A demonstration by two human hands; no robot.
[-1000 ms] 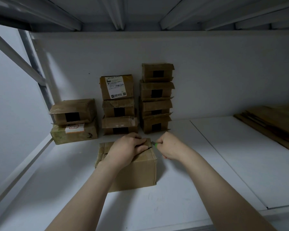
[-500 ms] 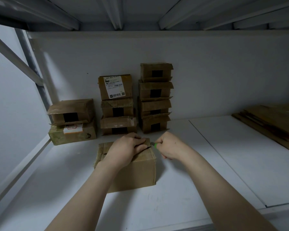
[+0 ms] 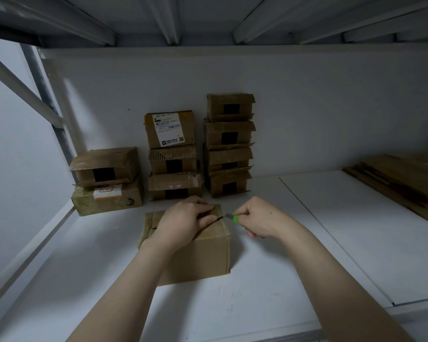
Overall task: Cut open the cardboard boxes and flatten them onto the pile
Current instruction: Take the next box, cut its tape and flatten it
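Observation:
A brown cardboard box [image 3: 198, 255] stands on the white shelf [image 3: 257, 292] in front of me. My left hand [image 3: 185, 220] lies flat on its top, fingers spread over the taped seam. My right hand [image 3: 260, 218] grips a small cutter with a green tip [image 3: 234, 217] at the box's far right top edge. Its blade touches the dark slit in the seam. A pile of flattened cardboard [image 3: 403, 181] lies at the far right of the shelf.
Against the back wall stand three stacks of closed boxes: two boxes at the left [image 3: 106, 178], three in the middle [image 3: 172, 154], several at the right [image 3: 229, 144]. A metal upright with a brace [image 3: 42, 99] borders the left side. Shelf beams hang overhead.
My right hand with the cutter has drawn slightly to the right, away from the box's edge, showing more of the green tip. My left hand stays on the box top.

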